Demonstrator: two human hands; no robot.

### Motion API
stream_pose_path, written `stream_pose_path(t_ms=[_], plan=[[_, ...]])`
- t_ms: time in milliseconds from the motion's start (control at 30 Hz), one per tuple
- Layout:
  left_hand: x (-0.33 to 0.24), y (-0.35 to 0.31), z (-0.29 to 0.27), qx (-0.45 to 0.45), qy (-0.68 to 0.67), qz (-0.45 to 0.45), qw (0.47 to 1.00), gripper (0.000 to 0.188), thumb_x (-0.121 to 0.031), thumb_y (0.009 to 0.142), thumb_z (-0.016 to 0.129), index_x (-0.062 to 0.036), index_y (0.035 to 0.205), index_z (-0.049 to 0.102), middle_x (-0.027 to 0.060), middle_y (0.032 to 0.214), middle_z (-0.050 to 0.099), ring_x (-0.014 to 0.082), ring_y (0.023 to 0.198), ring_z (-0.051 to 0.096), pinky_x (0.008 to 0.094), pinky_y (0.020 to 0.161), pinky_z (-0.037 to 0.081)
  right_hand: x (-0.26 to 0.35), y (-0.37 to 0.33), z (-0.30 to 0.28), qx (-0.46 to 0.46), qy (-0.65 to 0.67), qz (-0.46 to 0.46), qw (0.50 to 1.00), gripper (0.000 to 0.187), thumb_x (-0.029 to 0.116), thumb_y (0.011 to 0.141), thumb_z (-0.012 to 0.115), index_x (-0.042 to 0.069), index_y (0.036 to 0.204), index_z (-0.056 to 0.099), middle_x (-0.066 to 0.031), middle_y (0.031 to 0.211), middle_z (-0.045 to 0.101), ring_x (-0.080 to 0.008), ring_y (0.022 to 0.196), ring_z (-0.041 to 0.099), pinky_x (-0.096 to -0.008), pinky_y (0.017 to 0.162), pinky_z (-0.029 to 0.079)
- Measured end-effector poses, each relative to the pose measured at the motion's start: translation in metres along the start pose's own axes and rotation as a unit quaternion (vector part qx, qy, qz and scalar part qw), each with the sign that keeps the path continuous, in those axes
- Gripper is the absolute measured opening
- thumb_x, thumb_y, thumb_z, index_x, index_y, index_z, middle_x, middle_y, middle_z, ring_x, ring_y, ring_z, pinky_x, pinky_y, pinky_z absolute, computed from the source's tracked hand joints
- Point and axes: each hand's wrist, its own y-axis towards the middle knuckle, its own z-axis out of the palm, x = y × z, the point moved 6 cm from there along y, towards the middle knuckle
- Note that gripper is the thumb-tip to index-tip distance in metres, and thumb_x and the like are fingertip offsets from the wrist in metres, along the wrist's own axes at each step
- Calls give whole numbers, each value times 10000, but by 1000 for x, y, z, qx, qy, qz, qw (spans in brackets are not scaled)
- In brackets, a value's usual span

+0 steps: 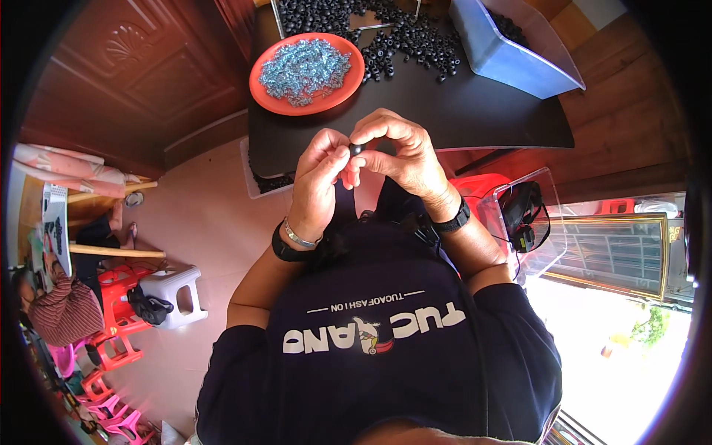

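Observation:
Between my two hands, just in front of the table's near edge, is a small round black plastic piece [356,149]. My left hand [320,167] pinches it from the left with thumb and fingers. From the other side my right hand [404,154] grips it between thumb and forefinger. Fingertips cover most of the piece. Beyond my hands an orange-red plate [356,83] holds a heap of small shiny silvery-blue metal parts [305,68]. A pile of similar black pieces [386,48] spreads over the far part of the black table [489,119].
A blue-grey bin [512,63] with black pieces stands at the far right of the table. Below the table's left edge is a pale tray [256,178]. To the right, a clear box [549,222] holds black gear. Another person [70,308] sits at left near red stools [119,311].

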Motion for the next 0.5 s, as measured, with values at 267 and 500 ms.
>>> stream_pose_path(t_ms=[267,500], plan=[[-6,-3,2,6,69,45,997,139,-153,961,479,-22,919,497,16,698,515,69,614,485,205,561,383,3,-3,2,-7,-13,-36,999,223,6,750,758,51,948,663,-44,942,611,-124,844,609,-254,732,498],[-8,-6,3,-5,107,67,992,145,-162,962,496,-22,927,494,14,736,517,64,620,482,205,564,383,0,-7,1,-22,-7,-37,999,235,31,737,775,53,942,664,-43,920,621,-126,842,602,-257,729,493]])
